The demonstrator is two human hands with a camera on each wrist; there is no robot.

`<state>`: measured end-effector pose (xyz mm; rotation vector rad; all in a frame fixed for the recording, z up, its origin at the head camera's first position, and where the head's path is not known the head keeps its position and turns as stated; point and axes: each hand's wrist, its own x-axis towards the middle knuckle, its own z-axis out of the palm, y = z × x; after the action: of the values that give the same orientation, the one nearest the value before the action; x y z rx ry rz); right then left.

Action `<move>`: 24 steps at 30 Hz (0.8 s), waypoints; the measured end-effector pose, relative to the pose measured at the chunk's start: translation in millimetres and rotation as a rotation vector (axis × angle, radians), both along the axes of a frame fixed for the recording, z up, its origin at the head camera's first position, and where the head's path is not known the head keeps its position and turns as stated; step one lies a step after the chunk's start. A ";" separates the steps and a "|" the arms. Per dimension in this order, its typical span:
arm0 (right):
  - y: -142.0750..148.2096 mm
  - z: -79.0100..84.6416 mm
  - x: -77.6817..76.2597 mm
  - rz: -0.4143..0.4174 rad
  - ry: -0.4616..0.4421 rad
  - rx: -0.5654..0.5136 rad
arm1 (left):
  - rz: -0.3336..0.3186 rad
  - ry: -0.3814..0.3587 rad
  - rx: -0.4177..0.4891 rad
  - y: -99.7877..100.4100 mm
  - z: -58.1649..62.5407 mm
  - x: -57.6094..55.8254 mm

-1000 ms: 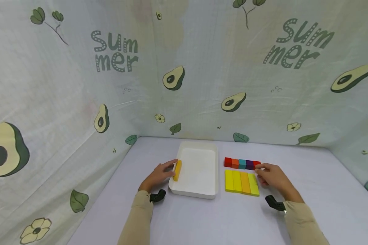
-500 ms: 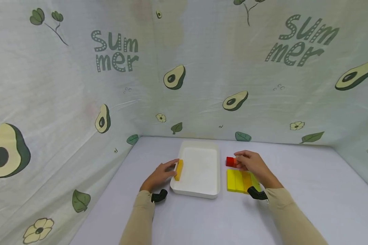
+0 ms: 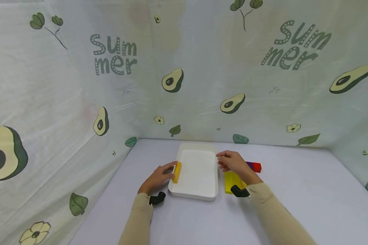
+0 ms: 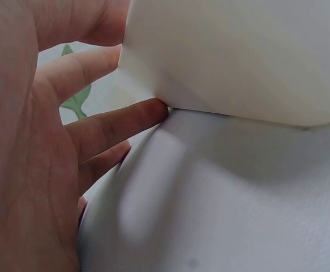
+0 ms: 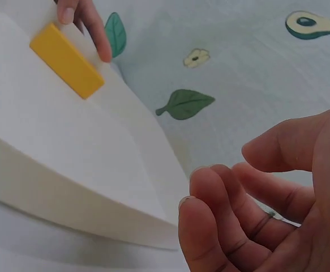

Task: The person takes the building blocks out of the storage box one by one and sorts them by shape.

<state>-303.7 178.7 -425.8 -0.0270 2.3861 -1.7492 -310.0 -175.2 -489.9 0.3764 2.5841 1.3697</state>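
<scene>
My left hand [image 3: 155,179] holds the left wall of a white tray [image 3: 199,195], fingertips against the outside of the wall in the left wrist view. Its thumb is at the rim beside a yellow-orange rectangular block [image 5: 67,60], which stands along the inside of that wall. Over the tray's right side hovers my right hand [image 3: 233,165], its fingers loosely bent. Nothing shows between its thumb and fingertips [image 5: 198,226] in the right wrist view.
Right of the tray lie yellow blocks [image 3: 229,183] in a row, partly hidden by my right hand and wrist camera. Behind them a purple block [image 3: 249,165] and a red block [image 3: 257,167] show past the hand. A printed cloth [image 3: 199,81] hangs behind the table.
My right hand has moved left from the right end of the row of small coloured blocks, across it, to the tray's right edge. My left hand stays at the tray's left wall.
</scene>
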 end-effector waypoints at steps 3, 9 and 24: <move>-9.0 0.6 -1.9 0.039 0.014 -0.026 | 0.000 0.008 -0.022 -0.8 2.2 0.6; -25.4 3.2 -12.3 0.089 0.023 -0.068 | -0.030 0.047 -0.036 2.0 6.5 -0.5; -65.7 -6.0 -25.8 0.149 -0.012 -0.043 | 0.004 0.010 -0.022 1.9 0.8 1.3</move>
<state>-329.5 113.1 -431.8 -0.1944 2.2734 -1.7261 -308.6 -173.3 -489.1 0.3763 2.6068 1.3429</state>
